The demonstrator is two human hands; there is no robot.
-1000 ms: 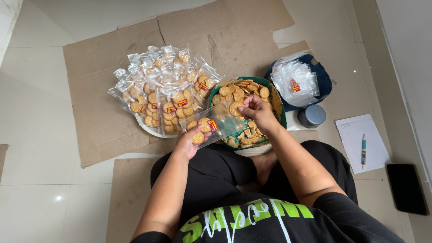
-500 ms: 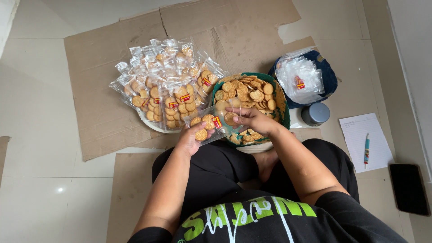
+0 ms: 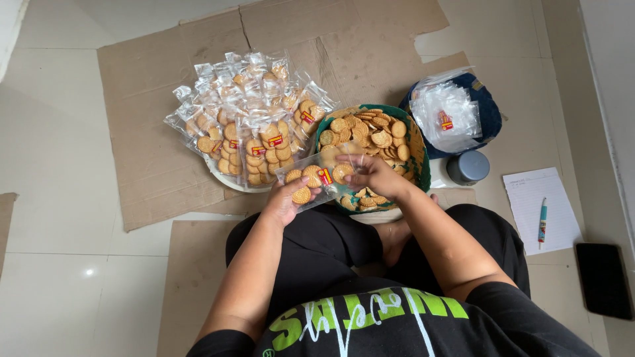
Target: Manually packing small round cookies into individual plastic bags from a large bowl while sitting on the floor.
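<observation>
A round golden biscuit (image 3: 342,173) has been brought from the green woven basket (image 3: 419,156) into the clear plastic pouch (image 3: 311,181), being gripped by the left hand (image 3: 286,201) while being fed by the pinching right hand (image 3: 374,176); light, slippery, brittle, probably best held at its edges.

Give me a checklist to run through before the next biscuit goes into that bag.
1. Left hand holds the clear bag from below: ok.
2. Right hand at the bag's open end with a biscuit: ok.
3. Bag mouth fully open: cannot tell.
4. Green basket holds loose biscuits within reach: ok.
5. Filled bags lie piled aside, apart from the basket: ok.
6. Empty bags at hand in the blue tub: ok.
</observation>
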